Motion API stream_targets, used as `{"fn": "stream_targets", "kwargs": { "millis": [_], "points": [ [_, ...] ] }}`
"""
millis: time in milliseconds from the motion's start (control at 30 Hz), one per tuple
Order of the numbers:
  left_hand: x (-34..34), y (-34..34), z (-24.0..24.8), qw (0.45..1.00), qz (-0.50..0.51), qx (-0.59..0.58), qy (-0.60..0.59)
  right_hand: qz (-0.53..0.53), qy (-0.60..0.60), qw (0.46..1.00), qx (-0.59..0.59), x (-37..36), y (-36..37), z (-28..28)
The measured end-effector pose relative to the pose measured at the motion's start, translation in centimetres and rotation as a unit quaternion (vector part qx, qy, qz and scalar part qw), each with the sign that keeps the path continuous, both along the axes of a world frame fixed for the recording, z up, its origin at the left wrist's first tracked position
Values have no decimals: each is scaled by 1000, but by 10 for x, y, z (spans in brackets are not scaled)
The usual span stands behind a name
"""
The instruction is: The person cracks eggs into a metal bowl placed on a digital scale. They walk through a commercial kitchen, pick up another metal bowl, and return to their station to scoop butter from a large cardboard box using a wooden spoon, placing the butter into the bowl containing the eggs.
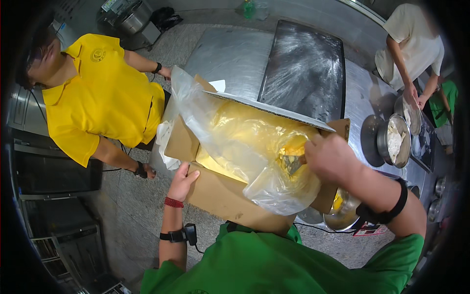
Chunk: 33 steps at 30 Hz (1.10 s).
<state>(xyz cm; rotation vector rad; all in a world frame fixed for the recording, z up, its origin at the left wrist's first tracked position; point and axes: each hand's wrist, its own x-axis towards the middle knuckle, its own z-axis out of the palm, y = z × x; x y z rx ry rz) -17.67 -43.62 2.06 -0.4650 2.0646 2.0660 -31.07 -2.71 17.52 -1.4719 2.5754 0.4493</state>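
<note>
An opened cardboard box (235, 198) sits in front of me, lined with a clear plastic bag (274, 191). Inside it lies a mass of soft yellow fat (245, 120) that looks like butter or margarine. My left hand (182, 182) grips the box's near left edge, thumb on top. At the box's right side my right hand (329, 158) is closed around a metal scraper (292, 164), whose handle the fingers hide. The scraper's blade is against the yellow fat, with a lump of it (294, 145) just above the blade.
Behind the box, a floured black tray (306, 73) lies on the steel table (223, 56). A steel bowl (345, 218) with yellow pieces stands right of the box; a bowl of flour (394, 142) is farther right. A person in yellow (105, 98) stands left, another in beige (411, 44) works far right.
</note>
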Motion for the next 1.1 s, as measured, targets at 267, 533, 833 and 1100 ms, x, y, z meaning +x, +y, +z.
{"fn": "stream_targets", "kwargs": {
  "millis": [267, 533, 833, 1100],
  "points": [
    [1, -4, -2, 999, 8, 32, -14, 10, -34, 999, -12, -50, 16, -8],
    [0, -4, -4, 998, 8, 56, 1, 24, 4, 1000, 15, -5, -5, 21],
    [2, -4, -3, 999, 1, 50, -12, -113, 64, 991, 30, 9, 7, 118],
    [2, 0, 1, 998, 3, 61, 19, -144, 66, 982, 100, 24, -9, 98]
  ]
}}
